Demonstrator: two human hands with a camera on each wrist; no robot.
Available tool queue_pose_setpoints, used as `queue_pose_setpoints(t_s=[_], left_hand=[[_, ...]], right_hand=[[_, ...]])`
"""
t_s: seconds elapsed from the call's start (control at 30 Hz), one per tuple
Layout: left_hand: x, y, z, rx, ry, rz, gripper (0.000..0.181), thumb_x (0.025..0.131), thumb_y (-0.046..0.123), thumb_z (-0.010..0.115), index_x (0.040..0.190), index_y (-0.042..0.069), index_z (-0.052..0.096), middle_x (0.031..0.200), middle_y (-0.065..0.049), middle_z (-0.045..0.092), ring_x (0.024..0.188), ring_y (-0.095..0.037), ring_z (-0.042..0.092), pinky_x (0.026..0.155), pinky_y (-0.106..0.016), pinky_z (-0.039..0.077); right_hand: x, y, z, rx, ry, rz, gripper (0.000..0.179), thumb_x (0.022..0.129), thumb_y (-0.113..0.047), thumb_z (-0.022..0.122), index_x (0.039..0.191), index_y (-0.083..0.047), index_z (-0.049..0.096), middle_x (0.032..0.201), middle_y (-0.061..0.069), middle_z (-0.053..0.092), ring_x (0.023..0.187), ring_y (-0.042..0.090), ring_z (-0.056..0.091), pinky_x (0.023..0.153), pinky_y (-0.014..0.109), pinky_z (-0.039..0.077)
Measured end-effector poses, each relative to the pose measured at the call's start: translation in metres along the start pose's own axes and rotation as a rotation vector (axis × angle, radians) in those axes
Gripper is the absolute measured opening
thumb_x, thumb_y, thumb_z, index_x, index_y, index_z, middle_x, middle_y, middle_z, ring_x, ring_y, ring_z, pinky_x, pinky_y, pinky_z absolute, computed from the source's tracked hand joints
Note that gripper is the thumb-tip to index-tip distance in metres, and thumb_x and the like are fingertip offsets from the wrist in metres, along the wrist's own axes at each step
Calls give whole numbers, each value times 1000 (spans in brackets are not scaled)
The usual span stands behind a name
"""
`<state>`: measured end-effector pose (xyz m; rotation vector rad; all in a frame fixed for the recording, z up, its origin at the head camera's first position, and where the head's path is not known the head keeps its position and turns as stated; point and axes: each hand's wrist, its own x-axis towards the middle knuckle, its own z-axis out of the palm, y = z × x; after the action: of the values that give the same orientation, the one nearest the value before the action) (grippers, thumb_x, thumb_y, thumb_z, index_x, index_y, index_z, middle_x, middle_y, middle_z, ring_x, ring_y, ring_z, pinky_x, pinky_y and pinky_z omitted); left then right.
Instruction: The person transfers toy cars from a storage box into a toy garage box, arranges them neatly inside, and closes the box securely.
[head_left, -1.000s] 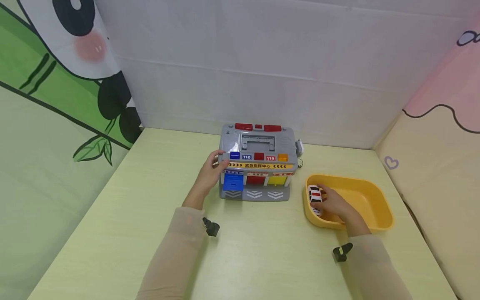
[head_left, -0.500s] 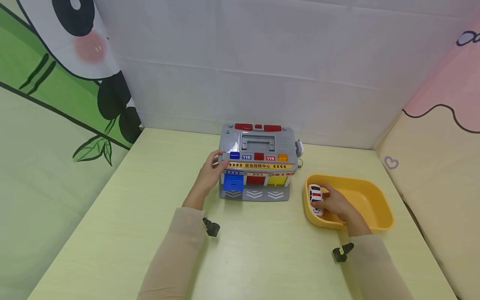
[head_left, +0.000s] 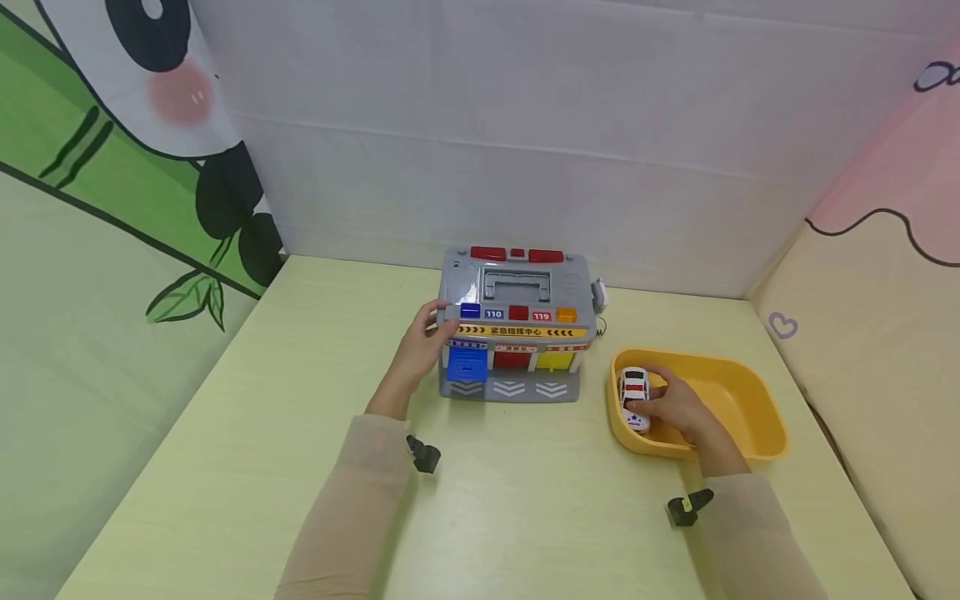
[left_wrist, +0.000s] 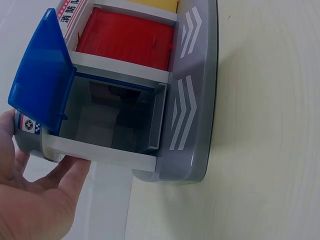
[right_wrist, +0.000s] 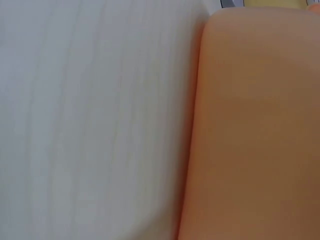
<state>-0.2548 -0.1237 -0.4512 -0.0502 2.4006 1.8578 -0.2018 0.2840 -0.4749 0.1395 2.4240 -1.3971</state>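
Note:
A grey toy rescue station (head_left: 517,332) with red, blue and yellow parts stands at the back of the table. My left hand (head_left: 414,357) grips its left end, thumb on the front edge of the roof. In the left wrist view the blue garage door (left_wrist: 44,70) is swung up, showing the bay behind it; the red door (left_wrist: 127,40) beside it is down. To the right, my right hand (head_left: 678,410) pinches a white toy police car (head_left: 636,390) from its right side, inside the yellow tub (head_left: 731,404). The right wrist view shows only the tub's outer wall (right_wrist: 260,125), hiding the hand.
The pale table (head_left: 495,500) runs up to a white cloth backdrop (head_left: 525,150). Printed cloth sides enclose it left and right. A small handset with a coiled cord (head_left: 600,327) hangs at the station's right end.
The toy car has shifted slightly to the right within the tub, along with my right hand. My left hand and the station have stayed put.

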Motion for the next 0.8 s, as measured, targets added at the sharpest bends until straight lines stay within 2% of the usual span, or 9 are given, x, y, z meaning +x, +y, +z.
queue_pose_setpoints(t_s=[0.27, 0.5, 0.8], left_hand=[[-1, 0, 0, -4, 2, 1, 51, 96, 49, 56, 141, 29, 40, 152, -14, 34, 132, -32, 41, 105, -51, 35], [0, 0, 0, -12, -2, 10, 51, 97, 48, 56, 141, 28, 40, 151, -14, 35, 132, -32, 41, 105, -51, 35], [0, 0, 0, -4, 1, 8, 51, 97, 47, 55, 142, 28, 40, 151, -14, 35, 132, -33, 41, 105, -51, 36]], right_hand=[[-4, -3, -4, 94, -2, 3, 83, 88, -9, 74, 152, -2, 21, 115, 26, 48, 88, 25, 61, 76, 31, 56], [-10, -11, -9, 116, 6, -8, 85, 89, -11, 73, 154, -5, 19, 121, 28, 44, 93, 28, 60, 80, 34, 55], [-17, -20, -12, 168, -8, -64, 82, 90, -10, 72, 153, -4, 20, 121, 28, 45, 91, 26, 60, 80, 34, 55]])
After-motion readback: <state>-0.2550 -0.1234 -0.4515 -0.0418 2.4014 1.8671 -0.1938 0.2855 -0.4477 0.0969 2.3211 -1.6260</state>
